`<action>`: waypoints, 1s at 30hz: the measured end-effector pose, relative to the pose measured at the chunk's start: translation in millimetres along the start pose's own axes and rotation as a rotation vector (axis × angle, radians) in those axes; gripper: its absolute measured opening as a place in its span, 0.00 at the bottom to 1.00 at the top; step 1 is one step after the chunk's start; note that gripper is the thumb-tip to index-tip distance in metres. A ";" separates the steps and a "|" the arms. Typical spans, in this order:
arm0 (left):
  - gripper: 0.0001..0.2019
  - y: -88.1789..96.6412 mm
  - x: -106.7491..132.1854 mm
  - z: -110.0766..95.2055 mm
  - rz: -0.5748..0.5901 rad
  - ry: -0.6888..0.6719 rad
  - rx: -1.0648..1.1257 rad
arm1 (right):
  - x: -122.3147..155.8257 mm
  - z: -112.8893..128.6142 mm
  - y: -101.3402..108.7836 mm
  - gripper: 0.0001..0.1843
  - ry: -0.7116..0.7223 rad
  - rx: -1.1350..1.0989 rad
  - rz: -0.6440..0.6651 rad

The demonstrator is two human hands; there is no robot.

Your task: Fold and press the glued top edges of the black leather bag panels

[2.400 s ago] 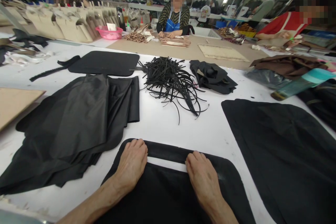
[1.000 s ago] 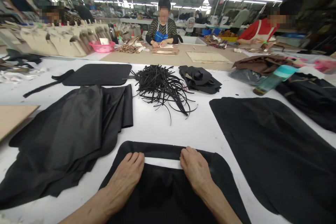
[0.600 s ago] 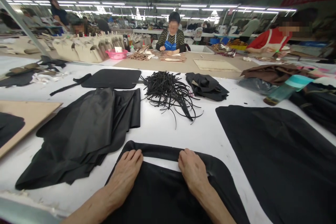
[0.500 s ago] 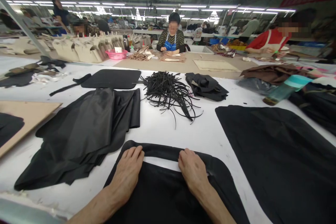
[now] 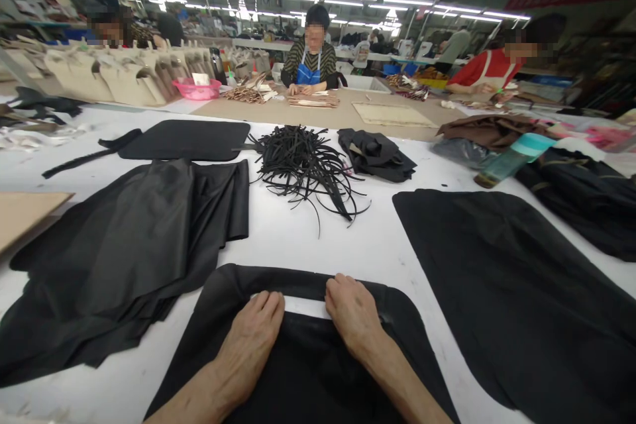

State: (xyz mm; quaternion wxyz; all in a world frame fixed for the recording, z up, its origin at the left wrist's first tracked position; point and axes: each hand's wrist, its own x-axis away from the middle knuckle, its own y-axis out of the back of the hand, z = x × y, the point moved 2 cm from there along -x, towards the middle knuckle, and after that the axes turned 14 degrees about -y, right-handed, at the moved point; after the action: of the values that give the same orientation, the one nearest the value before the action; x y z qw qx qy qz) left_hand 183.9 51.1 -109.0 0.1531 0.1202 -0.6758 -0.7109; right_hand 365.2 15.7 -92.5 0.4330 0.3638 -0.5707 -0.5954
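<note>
A black leather-like sheet [image 5: 303, 368] with rounded far corners lies before me. White shows through a long opening near its far edge. My left hand [image 5: 253, 341] is at the opening's left part, fingers curled down together onto the sheet; the fingertips are hidden. At the far strip, right of the middle, my right hand [image 5: 354, 311] has its fingers bent over the opening's edge and closed on the sheet. Beyond the hands sits a heap of thin black strips [image 5: 298, 159]. Left of the sheet is a pile of larger black pieces [image 5: 134, 232].
Another black sheet [image 5: 477, 252] lies to the right on the white tabletop [image 5: 298, 255]. A turquoise-lidded bottle [image 5: 511, 159] rests tilted beyond it. Farther back are folded black pieces [image 5: 376, 154] and a pink basket [image 5: 197, 90]. A person [image 5: 312, 59] sits working across the table.
My left hand has slid from the far strip toward me and slightly right. My right hand keeps its place on the strip. The view has turned a little.
</note>
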 end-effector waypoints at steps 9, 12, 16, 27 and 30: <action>0.26 -9.2 -7.4 -7.1 -0.055 0.001 -0.189 | -3.0 -2.6 -2.2 0.09 -0.036 -0.007 0.052; 0.26 -7.2 -11.1 -11.9 -0.065 0.006 -0.229 | -3.8 -2.2 -0.5 0.08 -0.048 -0.008 0.080; 0.24 -10.5 -16.2 -17.9 -0.092 0.031 -0.261 | -4.7 -2.1 -0.5 0.10 -0.053 -0.009 0.096; 0.24 -15.6 -26.8 -30.3 -0.078 -0.110 -0.276 | -9.2 -2.2 4.3 0.10 -0.037 -0.009 0.157; 0.25 -10.6 -31.5 -33.5 -0.071 -0.078 -0.261 | -8.9 -2.0 5.3 0.09 -0.037 -0.013 0.164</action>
State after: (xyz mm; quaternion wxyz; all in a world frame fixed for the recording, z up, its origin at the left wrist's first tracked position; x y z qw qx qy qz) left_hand 225.0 32.5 -122.7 0.1158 0.0953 -0.5785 -0.8017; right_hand 370.8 23.3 -88.0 0.4718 0.3019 -0.6027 -0.5683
